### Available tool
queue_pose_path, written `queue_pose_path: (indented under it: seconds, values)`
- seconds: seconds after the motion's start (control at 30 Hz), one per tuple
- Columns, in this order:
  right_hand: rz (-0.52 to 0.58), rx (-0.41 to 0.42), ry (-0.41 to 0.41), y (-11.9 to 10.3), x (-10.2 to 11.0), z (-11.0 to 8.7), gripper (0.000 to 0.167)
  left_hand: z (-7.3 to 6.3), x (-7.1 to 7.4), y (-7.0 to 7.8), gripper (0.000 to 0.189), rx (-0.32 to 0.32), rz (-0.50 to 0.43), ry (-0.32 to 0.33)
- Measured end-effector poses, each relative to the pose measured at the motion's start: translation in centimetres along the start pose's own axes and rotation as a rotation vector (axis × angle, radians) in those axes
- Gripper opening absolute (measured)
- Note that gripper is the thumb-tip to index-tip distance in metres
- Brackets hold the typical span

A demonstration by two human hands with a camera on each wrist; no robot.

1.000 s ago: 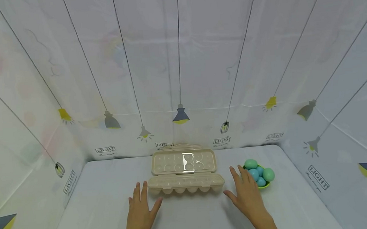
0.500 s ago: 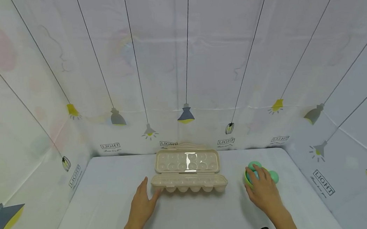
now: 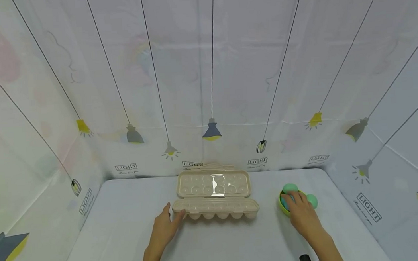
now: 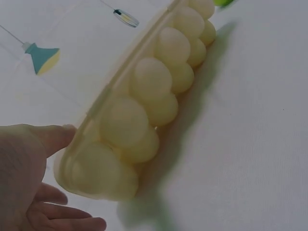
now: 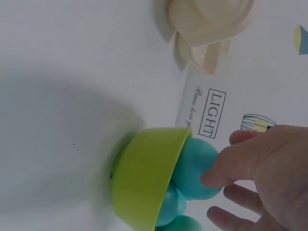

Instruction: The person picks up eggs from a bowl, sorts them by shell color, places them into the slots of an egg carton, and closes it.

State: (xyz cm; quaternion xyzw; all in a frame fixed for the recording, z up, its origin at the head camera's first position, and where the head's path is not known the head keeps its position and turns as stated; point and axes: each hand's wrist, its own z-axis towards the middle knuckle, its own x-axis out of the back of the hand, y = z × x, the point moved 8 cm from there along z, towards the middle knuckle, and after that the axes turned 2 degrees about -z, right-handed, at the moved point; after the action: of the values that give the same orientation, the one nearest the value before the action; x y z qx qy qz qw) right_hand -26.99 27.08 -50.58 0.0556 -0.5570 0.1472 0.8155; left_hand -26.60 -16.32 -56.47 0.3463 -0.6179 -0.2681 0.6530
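An open beige egg carton (image 3: 215,206) stands at the table's middle, its lid (image 3: 212,184) tilted up behind the cupped base. My left hand (image 3: 164,227) is at the carton's left end; in the left wrist view the thumb (image 4: 60,138) touches the rim, and the other fingers spread loosely beside it. On the right, a lime-green bowl (image 5: 147,178) holds blue and green toy eggs. My right hand (image 3: 304,216) reaches into it, thumb and fingers around a blue egg (image 5: 195,163), which still sits at the bowl's rim. My right hand partly hides the bowl in the head view.
Green eggs (image 3: 290,188) show at the bowl's back and right edges. Behind the white table (image 3: 230,249) stands a printed wall sheet (image 3: 177,88) with lamp drawings. Black wrist-camera parts (image 3: 306,260) show below my hands.
My right hand has moved right from beside the bowl onto the eggs, its fingers curling in. My left hand has come closer to the carton's left end, the thumb now at its rim.
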Motion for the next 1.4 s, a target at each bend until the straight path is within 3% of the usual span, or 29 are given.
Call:
queue_pose_path:
  seconds: [0.2, 0.33, 0.9, 1.4]
  values:
    - [0.004, -0.009, -0.048, 0.7, -1.0, -0.1, 0.047, 0.3, -0.6, -0.8, 0.087, 0.02, -0.057, -0.027]
    - [0.0, 0.005, -0.032, 0.9, -1.2, 0.1, 0.049, 0.6, -0.9, -1.3, 0.09, 0.021, -0.102, -0.035]
    - [-0.056, 0.051, -0.045, 1.1, -1.9, 0.8, 0.038, 1.5, -1.5, -3.5, 0.08, 0.095, -0.309, 0.004]
    - [-0.064, 0.049, -0.047, 1.2, -2.3, 0.8, 0.039, 0.1, -3.5, -5.2, 0.076, 0.005, -0.41, 0.084]
